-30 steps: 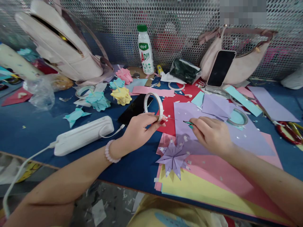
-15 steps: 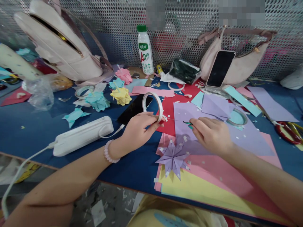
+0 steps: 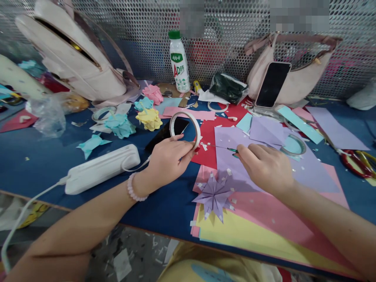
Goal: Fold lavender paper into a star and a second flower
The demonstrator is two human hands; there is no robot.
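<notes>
My left hand pinches the lower right edge of a white tape roll, which stands upright above a black phone. My right hand is closed, with a small, thin, dark green piece showing at its fingertips; its kind is unclear. A fine pale line runs from near the roll toward these fingertips, perhaps tape seen edge-on. Below and between both hands, a folded purple paper star lies on pink and yellow sheets, with white scraps on it.
A purple sheet lies under my right hand. To the left are a white power strip and folded paper shapes. Behind stand a bottle, two bags and a propped phone. Red-handled scissors lie far right.
The tape roll has shifted slightly left and turned more face-on in my left hand. My right hand has rotated a little, its fingertips slightly higher. The paper star stays in place.
</notes>
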